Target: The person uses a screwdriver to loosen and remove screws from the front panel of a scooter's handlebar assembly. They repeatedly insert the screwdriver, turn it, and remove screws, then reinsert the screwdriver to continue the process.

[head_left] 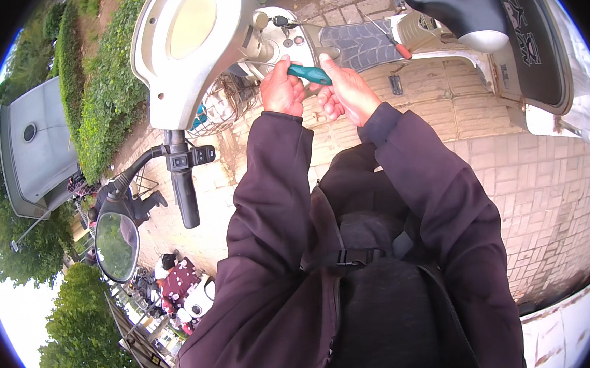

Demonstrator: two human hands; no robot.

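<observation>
A screwdriver with a teal handle (pixel 310 74) lies across between my hands, its thin shaft running left toward the scooter's front panel (pixel 283 38). My left hand (pixel 282 91) is closed round the front of the handle near the shaft. With its thumb pressed on the handle's rear end, my right hand (pixel 347 93) grips it from the other side, fingers curled. Where the tip ends is hard to make out. Above my left hand, keys (pixel 284 22) hang at the panel. A second screwdriver with a red handle (pixel 403 51) rests on the scooter's grey footboard mat (pixel 356 46).
The white headlight cover (pixel 183 48), black handlebar grip (pixel 185 198) and mirror (pixel 117 245) stand to the left. A wire basket (pixel 231 103) is beyond them. The black seat (pixel 464 8) is at the right. Another person in a patterned top (pixel 182 282) is by a parked scooter at lower left.
</observation>
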